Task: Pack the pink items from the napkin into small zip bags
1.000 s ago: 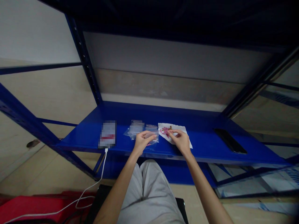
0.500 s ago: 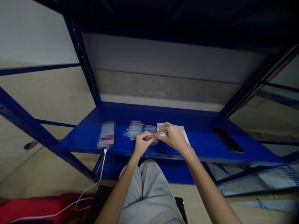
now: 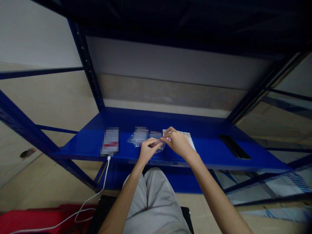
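My left hand [image 3: 147, 151] is closed on a small clear plastic bag [image 3: 159, 142] just above the front of the blue shelf. My right hand [image 3: 179, 143] pinches near the bag's other edge, thumb and forefinger together. Small pink-and-white items [image 3: 169, 138] show by the right fingertips, partly covered; their kind is too small to tell. Beneath and behind the right hand lies a white sheet [image 3: 191, 139]. Just left of it rest a stack of clear zip bags [image 3: 140, 134] and a smaller stack of bags [image 3: 155, 133].
A blurred-out flat device [image 3: 110, 139] lies at the shelf's left, with a white cable [image 3: 105, 182] hanging over the front edge. To the right is a black phone [image 3: 234, 147]. Blue uprights [image 3: 90, 71] frame the shelf [image 3: 204, 130]; another shelf spans overhead.
The view has shifted slightly. Both hands stay close together at the bag, and the right fingers have shifted a little, covering more of the pink-and-white items.
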The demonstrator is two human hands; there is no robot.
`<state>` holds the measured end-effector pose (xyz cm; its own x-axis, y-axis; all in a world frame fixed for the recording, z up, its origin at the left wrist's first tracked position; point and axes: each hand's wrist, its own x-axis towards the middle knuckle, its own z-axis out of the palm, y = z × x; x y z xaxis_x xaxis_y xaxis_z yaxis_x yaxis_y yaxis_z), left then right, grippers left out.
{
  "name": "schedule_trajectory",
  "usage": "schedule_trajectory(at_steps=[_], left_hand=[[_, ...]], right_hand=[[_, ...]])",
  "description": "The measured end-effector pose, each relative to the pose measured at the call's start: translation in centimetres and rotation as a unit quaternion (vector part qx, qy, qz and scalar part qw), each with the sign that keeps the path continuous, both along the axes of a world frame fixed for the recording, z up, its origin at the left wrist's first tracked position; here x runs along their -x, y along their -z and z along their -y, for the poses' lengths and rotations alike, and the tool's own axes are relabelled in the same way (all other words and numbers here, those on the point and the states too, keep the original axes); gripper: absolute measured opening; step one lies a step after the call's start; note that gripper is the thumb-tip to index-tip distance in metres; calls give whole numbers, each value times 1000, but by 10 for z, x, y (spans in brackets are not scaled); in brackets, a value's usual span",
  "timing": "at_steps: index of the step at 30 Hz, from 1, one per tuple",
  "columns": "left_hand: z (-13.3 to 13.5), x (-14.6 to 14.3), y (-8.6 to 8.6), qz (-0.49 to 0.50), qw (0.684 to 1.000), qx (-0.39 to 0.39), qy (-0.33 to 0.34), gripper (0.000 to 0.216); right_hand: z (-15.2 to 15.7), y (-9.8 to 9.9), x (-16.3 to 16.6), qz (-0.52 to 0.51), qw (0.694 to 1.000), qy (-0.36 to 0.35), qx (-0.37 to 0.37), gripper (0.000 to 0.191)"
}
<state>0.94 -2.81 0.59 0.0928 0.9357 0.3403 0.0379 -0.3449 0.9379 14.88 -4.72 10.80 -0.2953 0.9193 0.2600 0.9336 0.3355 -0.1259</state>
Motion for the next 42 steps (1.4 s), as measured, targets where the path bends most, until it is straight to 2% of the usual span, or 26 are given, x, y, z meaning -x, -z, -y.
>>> schedule_trajectory(at_steps=[3, 7, 12, 20, 24, 27, 30, 33, 38, 42], left_hand=[[1, 0, 0, 28, 999, 46, 5, 29], [2, 0, -2, 36, 999, 37, 9, 28], [2, 2, -4, 46, 997, 54, 26, 24], [1, 3, 0, 108, 986, 115, 49, 30], [-2, 5, 2, 153, 981, 110, 48, 27], [-6, 6, 5, 191, 972, 134, 29, 27], [-8, 7, 6, 220, 959, 179, 18, 32], [-8, 7, 4, 229, 954, 195, 11, 37], [-9, 6, 2, 233, 954, 190, 9, 39], [-10, 5, 2, 248, 954, 167, -6, 35]], right_hand=[[2, -2, -4, -1, 1000, -25, 4, 19], [2, -3, -5, -7, 999, -33, 6, 17], [-1, -3, -2, -17, 1000, -22, 6, 28], [-2, 0, -6, -51, 995, -88, 10, 23], [-4, -5, -12, -111, 990, -86, -13, 22], [-8, -3, -22, -184, 981, -52, -40, 25], [-12, 10, -37, -222, 973, 2, -59, 26], [-16, 33, -52, -238, 969, 43, -52, 27], [-21, 77, -75, -247, 963, 104, -18, 35], [-21, 99, -85, -255, 953, 165, -15, 32]])
